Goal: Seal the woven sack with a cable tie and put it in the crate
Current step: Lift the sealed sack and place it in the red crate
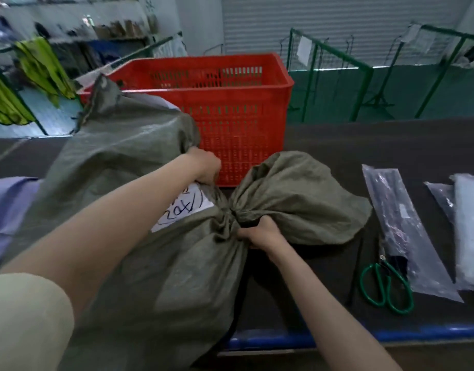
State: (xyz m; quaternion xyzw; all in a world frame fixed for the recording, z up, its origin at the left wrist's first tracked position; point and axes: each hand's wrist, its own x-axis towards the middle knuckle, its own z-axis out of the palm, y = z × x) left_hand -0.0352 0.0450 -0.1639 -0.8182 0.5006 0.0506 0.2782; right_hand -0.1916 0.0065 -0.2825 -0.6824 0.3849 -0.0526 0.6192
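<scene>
A large grey-green woven sack lies on the dark table, its neck bunched and its loose top fanned out to the right. A white handwritten label sits on the sack near the neck. My right hand is closed around the bunched neck, where a dark band, possibly the cable tie, shows. My left hand grips the sack's upper side, close to the red crate. The crate stands just behind the sack on the table.
Green-handled scissors lie to the right, beside plastic packets of ties and a clear bag. A blue table edge runs along the front. A purple cloth lies at the left. Green metal racks stand behind.
</scene>
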